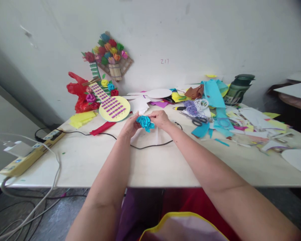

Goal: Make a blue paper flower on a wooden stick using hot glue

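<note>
A blue crepe paper flower (145,123) with ruffled petals is between my two hands, just above the table. My left hand (132,125) is closed around its left side. The fingers of my right hand (160,119) pinch its right edge. Behind my left hand lies a yellow paper guitar shape (126,108) with a purple and white woven strip pattern. A red paper strip (102,128) rests to the left of my left hand. Black-handled scissors (199,121) are to the right of my right hand.
A yellow power strip (31,152) with a white charger (18,149) stands at the left edge. A black cable (153,146) crosses the table below my hands. Paper scraps (263,129), white cord (201,105) and a green bottle (239,89) occupy the right side. Paper flowers (110,50) lean on the wall.
</note>
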`<state>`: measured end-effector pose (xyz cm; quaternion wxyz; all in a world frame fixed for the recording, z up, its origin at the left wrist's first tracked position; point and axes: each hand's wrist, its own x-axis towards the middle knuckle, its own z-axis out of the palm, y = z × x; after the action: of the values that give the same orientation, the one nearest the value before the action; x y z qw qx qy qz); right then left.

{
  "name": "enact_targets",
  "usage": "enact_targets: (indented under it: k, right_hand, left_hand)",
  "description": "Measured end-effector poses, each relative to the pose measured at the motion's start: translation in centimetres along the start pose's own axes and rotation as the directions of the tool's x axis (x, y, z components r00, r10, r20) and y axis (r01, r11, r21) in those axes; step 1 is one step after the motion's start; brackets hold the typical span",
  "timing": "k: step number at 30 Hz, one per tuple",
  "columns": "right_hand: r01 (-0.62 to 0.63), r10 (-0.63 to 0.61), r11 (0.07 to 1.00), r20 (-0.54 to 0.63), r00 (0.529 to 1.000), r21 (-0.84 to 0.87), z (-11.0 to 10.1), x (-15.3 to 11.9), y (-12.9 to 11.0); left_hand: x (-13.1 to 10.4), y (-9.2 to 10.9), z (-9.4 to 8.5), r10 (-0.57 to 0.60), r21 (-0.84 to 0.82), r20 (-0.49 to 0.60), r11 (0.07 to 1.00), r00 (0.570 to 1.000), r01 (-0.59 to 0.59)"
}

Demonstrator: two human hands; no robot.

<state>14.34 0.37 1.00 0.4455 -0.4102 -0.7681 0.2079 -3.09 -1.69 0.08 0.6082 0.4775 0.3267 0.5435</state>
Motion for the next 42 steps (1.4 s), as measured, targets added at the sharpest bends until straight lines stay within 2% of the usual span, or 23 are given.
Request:
enact_targets:
  k: [3,13,20,25,29,33,37,42]
  right_hand:
    - [-0.053,0.052,0.998,-0.026,0.998,-0.030,0.2,-0.1,-0.1]
    - [-0.062,0.062,0.998,0.019,0.998,0.022,0.4,-0.2,0.1]
    - [-0.079,0.045,0.974,0.163,0.986,0.213,-0.3,0.0,-0.1]
    - [-0.165,0.100,0.961,0.277,0.956,0.222,-1.8,-0.5,-1.5]
    - [-0.192,0.106,0.954,0.341,0.934,0.230,-2.3,-0.6,-1.4]
    - [-0.152,0.054,0.947,0.329,0.943,0.283,-2.1,-0.4,-0.6]
    - [-0.137,0.053,0.949,0.287,0.956,0.283,-1.8,-0.2,0.1]
    - [-0.097,0.033,0.963,0.248,0.968,0.251,-1.8,0.1,0.3]
  left_hand:
    - [0.1,-0.1,-0.1,0.005,0.051,-0.026,0.999,1.000,-0.004]
    - [0.2,-0.1,-0.2,0.092,0.104,-0.064,0.991,0.994,-0.085]
    - [0.4,-0.1,-0.5,0.077,0.140,-0.087,0.988,0.993,-0.064]
    - [0.1,0.1,-0.4,0.075,0.174,-0.066,0.983,0.995,-0.063]
    - [-0.2,0.3,-0.1,0.080,0.191,-0.051,0.979,0.995,-0.069]
    - [-0.2,0.3,0.0,0.081,0.171,-0.050,0.983,0.995,-0.072]
    - [-0.1,0.1,0.1,0.090,0.141,-0.053,0.987,0.995,-0.081]
    - [-0.1,0.2,-0.1,0.072,0.094,0.053,0.993,0.996,-0.077]
